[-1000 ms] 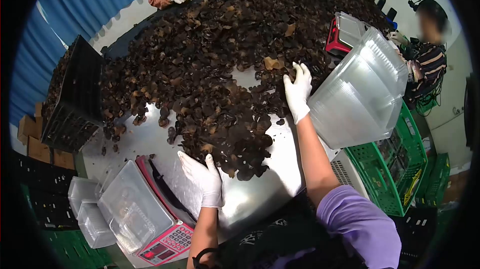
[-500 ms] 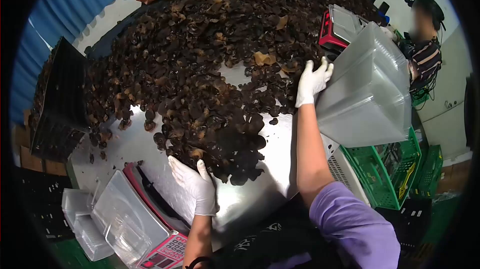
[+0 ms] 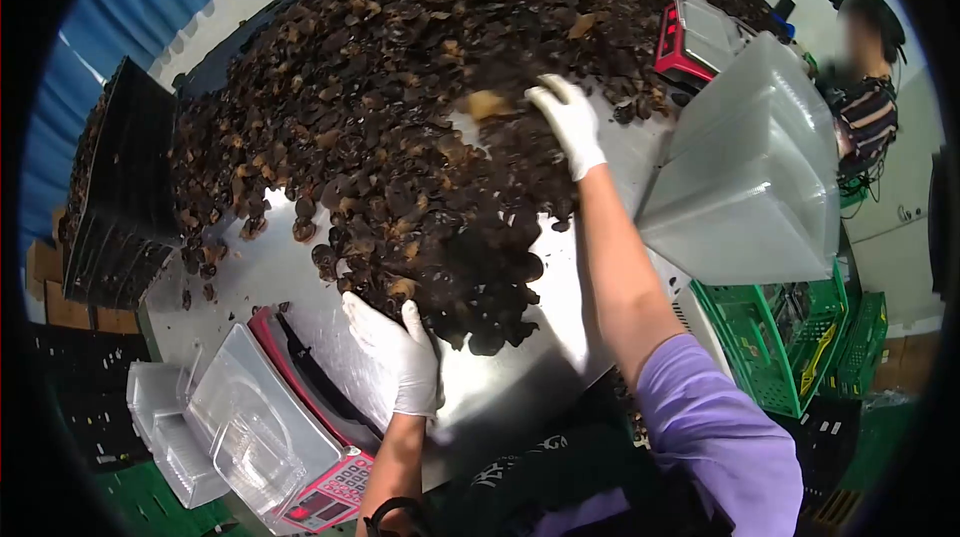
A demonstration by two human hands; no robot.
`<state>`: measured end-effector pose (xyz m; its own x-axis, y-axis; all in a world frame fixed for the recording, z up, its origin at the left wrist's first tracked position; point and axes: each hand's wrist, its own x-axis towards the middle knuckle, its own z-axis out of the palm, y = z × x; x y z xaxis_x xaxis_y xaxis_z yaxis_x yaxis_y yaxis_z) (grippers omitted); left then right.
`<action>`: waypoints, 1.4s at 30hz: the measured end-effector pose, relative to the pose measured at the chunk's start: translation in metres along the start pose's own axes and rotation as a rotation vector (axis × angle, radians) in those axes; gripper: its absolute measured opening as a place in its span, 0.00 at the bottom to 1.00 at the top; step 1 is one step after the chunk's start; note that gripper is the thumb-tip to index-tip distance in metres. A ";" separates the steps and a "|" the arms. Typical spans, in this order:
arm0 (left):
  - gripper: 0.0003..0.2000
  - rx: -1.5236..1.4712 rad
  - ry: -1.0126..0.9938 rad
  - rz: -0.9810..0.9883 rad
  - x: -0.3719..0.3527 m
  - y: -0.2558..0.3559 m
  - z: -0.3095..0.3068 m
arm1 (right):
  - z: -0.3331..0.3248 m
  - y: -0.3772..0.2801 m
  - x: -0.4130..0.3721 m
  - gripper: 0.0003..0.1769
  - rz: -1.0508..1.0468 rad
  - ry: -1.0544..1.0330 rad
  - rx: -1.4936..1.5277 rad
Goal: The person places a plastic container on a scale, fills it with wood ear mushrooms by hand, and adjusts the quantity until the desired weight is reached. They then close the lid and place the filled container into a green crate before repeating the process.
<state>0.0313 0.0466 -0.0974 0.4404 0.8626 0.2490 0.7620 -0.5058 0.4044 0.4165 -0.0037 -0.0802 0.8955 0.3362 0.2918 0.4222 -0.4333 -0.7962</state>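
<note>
A broad heap of dark brown wood ear mushrooms (image 3: 400, 127) covers much of the shiny metal table (image 3: 480, 387). My left hand (image 3: 400, 352), in a white glove, lies at the near edge of the heap, fingers stretched and thumb apart, touching the lowest mushrooms. On the heap's right side is my gloved right hand (image 3: 570, 127), its fingers spread against the mushrooms and holding nothing that I can see. A lighter tan mushroom (image 3: 487, 105), blurred, lies just left of its fingertips.
A red scale (image 3: 325, 497) with clear plastic boxes (image 3: 258, 457) stands near left. At right are stacked clear containers (image 3: 750, 167), another red scale (image 3: 690, 42) and a green crate (image 3: 790, 337). A black crate (image 3: 120, 187) stands left. Two co-workers are across the table.
My right hand has swept left and away from me, pushing mushrooms inward and baring metal on the right. My left hand stays at the near edge of the heap.
</note>
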 end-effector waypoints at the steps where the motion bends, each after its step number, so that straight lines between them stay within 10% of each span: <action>1: 0.39 -0.025 -0.018 -0.007 0.000 -0.004 0.002 | 0.014 -0.009 -0.009 0.26 -0.214 -0.076 -0.013; 9: 0.38 -0.152 0.091 -0.008 0.004 -0.015 0.009 | 0.073 -0.129 -0.085 0.47 -0.124 -0.669 -0.143; 16: 0.36 -0.043 0.114 0.008 0.003 -0.011 0.009 | -0.017 -0.032 -0.024 0.35 -0.231 0.274 -0.373; 20: 0.36 -0.008 0.104 -0.005 0.003 -0.010 0.009 | -0.037 0.063 0.014 0.34 0.515 0.587 -0.387; 26: 0.36 -0.044 0.085 -0.025 -0.001 -0.004 0.003 | 0.036 0.035 -0.004 0.20 -0.295 0.124 -0.189; 35: 0.38 -0.068 0.063 -0.059 0.004 -0.004 0.003 | 0.067 -0.079 -0.089 0.36 -0.176 -0.465 -0.159; 42: 0.37 -0.019 0.080 -0.039 0.002 -0.004 0.005 | 0.018 -0.020 0.039 0.30 -0.021 0.471 -0.137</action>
<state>0.0313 0.0502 -0.1028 0.3705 0.8783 0.3022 0.7681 -0.4727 0.4320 0.4410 0.0329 -0.0621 0.8398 -0.0551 0.5401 0.4272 -0.5468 -0.7201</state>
